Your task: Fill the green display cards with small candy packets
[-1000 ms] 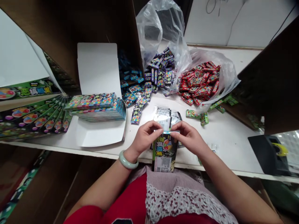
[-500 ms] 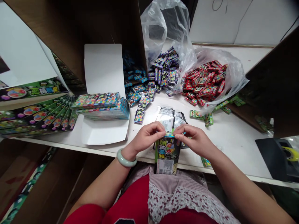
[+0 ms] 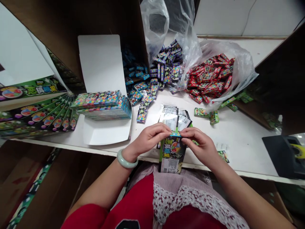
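Observation:
My left hand (image 3: 149,138) and my right hand (image 3: 199,144) both pinch the top edge of a small green and black printed pouch (image 3: 172,154), held upright at the near table edge over my lap. A pale green bangle (image 3: 125,160) sits on my left wrist. Just behind my fingers lies a small pile of flat silver-backed pouches (image 3: 173,117). Farther back are heaps of small candy packets: blue ones (image 3: 140,89), purple ones (image 3: 169,68) and red ones (image 3: 209,78).
An open white box (image 3: 105,133) holds stacked colourful packets (image 3: 100,101) on the left. Fanned flat green cartons (image 3: 35,116) lie at far left. Clear plastic bags (image 3: 166,28) surround the purple and red heaps. Loose green packets (image 3: 205,114) lie at right, a black tape dispenser (image 3: 286,156) at far right.
Both hands have kept their pinch on the pouch's top edge; the pouch shifted slightly right and up in view as my head moved.

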A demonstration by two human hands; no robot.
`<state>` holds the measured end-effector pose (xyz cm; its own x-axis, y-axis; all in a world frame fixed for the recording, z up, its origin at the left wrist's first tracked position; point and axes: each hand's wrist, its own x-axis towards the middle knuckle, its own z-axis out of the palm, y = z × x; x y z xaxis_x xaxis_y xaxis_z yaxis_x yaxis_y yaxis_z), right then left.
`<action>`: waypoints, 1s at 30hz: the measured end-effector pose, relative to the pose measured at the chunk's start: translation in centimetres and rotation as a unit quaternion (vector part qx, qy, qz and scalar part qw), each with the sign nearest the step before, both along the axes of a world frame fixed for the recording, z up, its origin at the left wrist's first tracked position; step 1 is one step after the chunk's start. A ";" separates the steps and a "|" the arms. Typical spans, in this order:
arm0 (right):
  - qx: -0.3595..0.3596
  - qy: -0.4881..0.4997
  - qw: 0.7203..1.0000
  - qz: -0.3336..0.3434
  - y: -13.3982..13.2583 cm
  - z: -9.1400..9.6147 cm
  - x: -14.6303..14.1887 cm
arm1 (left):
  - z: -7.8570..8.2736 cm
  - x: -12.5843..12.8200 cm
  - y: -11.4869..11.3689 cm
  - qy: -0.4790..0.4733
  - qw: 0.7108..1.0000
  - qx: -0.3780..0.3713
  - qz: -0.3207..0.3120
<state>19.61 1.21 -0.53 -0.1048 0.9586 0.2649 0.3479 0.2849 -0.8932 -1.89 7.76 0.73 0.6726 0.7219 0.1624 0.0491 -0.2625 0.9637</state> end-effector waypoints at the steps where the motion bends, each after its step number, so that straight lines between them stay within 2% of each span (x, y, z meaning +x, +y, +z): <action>1: 0.009 -0.006 1.000 0.000 -0.1 -0.1 0.0 | -0.4 -0.1 -0.2 0.003 1.000 -0.005 -0.001; 6: 0.038 -0.023 0.999 -0.010 0.1 -0.5 -0.2 | -2.8 0.3 -1.6 -0.018 0.993 -0.048 0.111; 12: 0.028 0.023 0.999 -0.034 0.0 -1.1 -1.3 | -3.2 0.5 -1.7 -0.052 0.993 -0.011 0.105; 15: 0.006 0.057 0.998 -0.031 0.4 -1.6 -1.2 | -3.5 0.5 -1.1 -0.027 0.990 0.000 0.139; 17: -0.030 0.074 0.997 -0.018 1.0 -2.1 0.5 | -3.7 0.6 -0.7 -0.027 0.986 0.012 0.163; 19: -0.066 0.052 0.995 -0.056 1.5 -2.6 3.5 | -3.9 0.8 -0.4 -0.031 0.985 0.020 0.170; 22: -0.127 -0.109 0.972 -0.164 1.7 -3.4 8.6 | -4.1 1.0 -0.3 -0.028 0.984 0.021 0.174; 24: -0.172 -0.200 0.948 -0.177 1.7 -3.9 10.9 | -4.2 1.1 -0.2 -0.021 0.983 0.021 0.183; 26: -0.198 -0.223 0.941 -0.160 1.6 -4.5 11.7 | -4.2 1.2 -0.2 -0.015 0.982 0.022 0.188; 30: -0.214 -0.193 0.944 -0.159 1.8 -5.9 11.6 | -4.3 1.5 -0.2 -0.019 0.984 0.018 0.179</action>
<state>31.18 2.96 -6.39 0.1972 0.9682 -0.1538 0.6779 -0.2480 -0.6921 -0.41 7.55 -3.60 0.3701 0.9044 0.2124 0.1083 -0.2691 0.9570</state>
